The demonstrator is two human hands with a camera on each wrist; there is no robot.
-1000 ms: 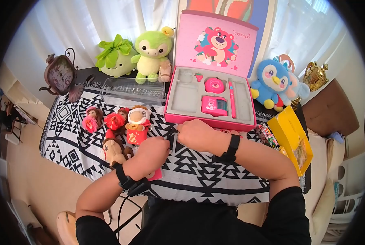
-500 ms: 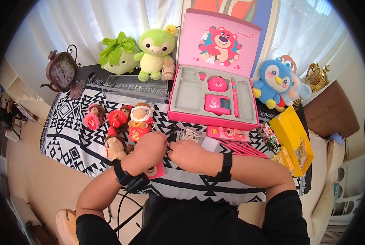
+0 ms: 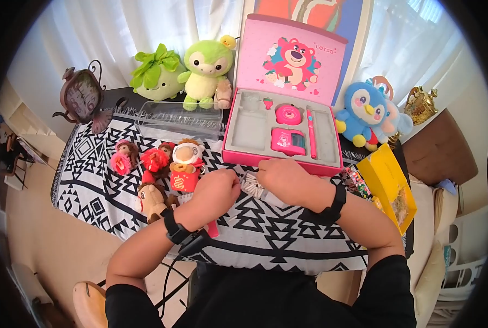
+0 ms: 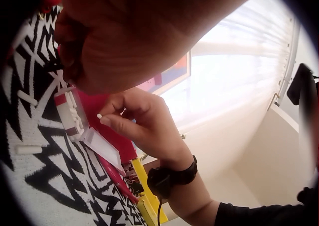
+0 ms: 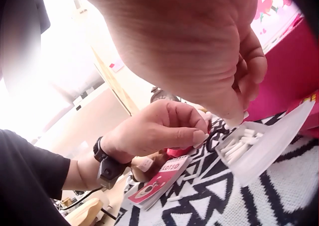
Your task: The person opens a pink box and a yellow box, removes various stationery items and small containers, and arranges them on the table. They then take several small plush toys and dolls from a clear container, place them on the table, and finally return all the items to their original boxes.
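Observation:
My right hand (image 3: 287, 183) is over the front of the open pink gift box (image 3: 279, 163), beside a small clear case (image 4: 63, 108) of short white sticks. In the left wrist view it pinches one small white stick (image 4: 99, 116) between thumb and forefinger, just off the case. The case's translucent lid (image 5: 264, 154) is swung open. My left hand (image 3: 214, 194) hovers left of the case, thumb and forefinger brought together; I cannot tell whether something small is between them. Below it lies a pink booklet (image 5: 162, 182). Loose white sticks (image 4: 28, 149) lie on the patterned cloth.
Several plush charms (image 3: 185, 172) lie left of my left hand. A clear plastic tray (image 3: 178, 117) stands behind them. Right of my right arm is a yellow box (image 3: 389, 186). Plush toys (image 3: 208, 71) and a clock (image 3: 84, 97) line the back.
My right hand came left to meet my left hand at the middle, then moved back right and away from me to the case. My left hand shifted slightly right.

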